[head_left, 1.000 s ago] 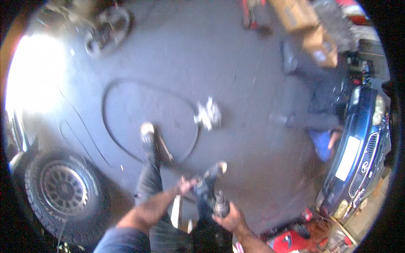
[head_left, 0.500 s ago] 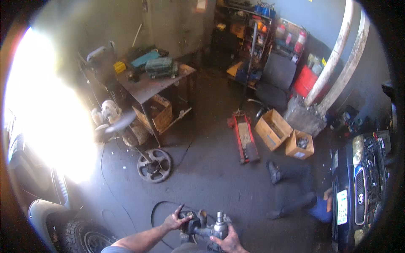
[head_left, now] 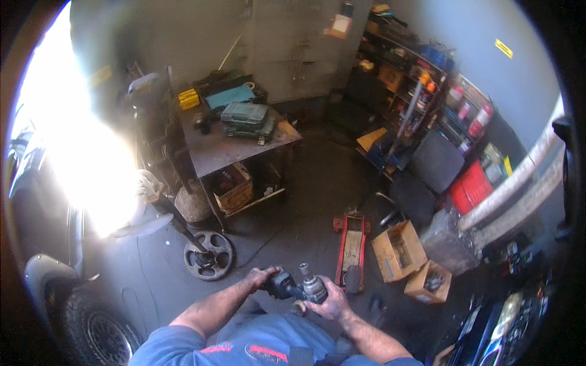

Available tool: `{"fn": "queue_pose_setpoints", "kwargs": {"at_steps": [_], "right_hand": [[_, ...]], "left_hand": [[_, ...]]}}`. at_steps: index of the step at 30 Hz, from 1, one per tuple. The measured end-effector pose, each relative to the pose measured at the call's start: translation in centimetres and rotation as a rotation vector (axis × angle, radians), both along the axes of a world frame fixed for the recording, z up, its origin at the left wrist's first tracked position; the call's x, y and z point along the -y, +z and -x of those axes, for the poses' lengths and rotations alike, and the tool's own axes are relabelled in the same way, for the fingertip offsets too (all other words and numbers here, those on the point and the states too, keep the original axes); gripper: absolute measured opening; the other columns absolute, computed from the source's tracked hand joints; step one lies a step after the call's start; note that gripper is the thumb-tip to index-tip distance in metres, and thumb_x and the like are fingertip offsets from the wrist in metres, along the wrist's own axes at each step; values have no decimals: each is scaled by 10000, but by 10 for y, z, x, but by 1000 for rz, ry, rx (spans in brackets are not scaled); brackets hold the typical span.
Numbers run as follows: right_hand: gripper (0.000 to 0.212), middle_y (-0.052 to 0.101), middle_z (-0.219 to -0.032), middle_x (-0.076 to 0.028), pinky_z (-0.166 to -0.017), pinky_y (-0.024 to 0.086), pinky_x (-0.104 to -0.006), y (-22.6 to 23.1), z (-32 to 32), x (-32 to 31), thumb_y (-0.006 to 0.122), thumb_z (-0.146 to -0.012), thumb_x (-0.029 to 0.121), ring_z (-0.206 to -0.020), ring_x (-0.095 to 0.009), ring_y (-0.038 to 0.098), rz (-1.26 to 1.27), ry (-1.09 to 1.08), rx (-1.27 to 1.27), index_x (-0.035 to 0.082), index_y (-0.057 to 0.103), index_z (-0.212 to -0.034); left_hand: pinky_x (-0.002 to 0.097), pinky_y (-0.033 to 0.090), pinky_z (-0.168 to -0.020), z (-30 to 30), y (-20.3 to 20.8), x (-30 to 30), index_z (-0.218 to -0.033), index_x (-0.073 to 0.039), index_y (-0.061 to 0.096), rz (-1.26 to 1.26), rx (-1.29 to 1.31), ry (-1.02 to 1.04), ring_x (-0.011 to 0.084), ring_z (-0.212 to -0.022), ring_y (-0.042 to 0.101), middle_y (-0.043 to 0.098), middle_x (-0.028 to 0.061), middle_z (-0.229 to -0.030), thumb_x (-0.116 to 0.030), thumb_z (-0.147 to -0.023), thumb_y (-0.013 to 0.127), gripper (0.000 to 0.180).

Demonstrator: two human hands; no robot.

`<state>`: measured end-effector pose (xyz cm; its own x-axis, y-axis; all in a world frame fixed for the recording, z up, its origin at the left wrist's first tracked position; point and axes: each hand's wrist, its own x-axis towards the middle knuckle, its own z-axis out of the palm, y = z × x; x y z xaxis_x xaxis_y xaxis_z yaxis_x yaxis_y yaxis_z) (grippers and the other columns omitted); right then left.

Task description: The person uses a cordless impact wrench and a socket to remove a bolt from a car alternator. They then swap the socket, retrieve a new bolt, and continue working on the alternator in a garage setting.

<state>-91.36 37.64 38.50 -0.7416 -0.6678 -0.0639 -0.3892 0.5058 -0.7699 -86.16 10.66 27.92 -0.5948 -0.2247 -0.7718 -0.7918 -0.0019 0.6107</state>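
Head view: impact wrench [head_left: 297,285] nearer, larger.

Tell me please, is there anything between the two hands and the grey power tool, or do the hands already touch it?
Nothing visible stands between them. The left hand grips the rear of the power tool, and the right hand holds its metal front end. Both hands touch it directly.

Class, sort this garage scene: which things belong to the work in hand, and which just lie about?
In hand:
left hand
right hand
impact wrench

Lying about:
red floor jack
cardboard boxes
metal table
green tool cases
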Motion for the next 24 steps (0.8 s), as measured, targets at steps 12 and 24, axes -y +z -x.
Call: {"fn": "queue_pose_setpoints", "kwargs": {"at_steps": [12,24], "right_hand": [[770,568,-1231,-201,-987,463,-401,29,291,236,803,-690,255,-1155,-336,570,-30,387,-122,42,417,-1321],[570,619,-1064,-72,-846,532,-348,-28,549,387,765,-715,92,-912,-179,631,480,-104,694,49,496,-1215]], "left_hand": [[385,455,-948,235,-67,213,-1148,42,637,380,-530,496,345,-1107,604,631,270,-1161,-549,-849,615,662],[459,545,-833,297,76,458,-1137,-95,614,-382,-781,1145,267,-935,650,673,74,-1031,-510,-884,585,487]]}}
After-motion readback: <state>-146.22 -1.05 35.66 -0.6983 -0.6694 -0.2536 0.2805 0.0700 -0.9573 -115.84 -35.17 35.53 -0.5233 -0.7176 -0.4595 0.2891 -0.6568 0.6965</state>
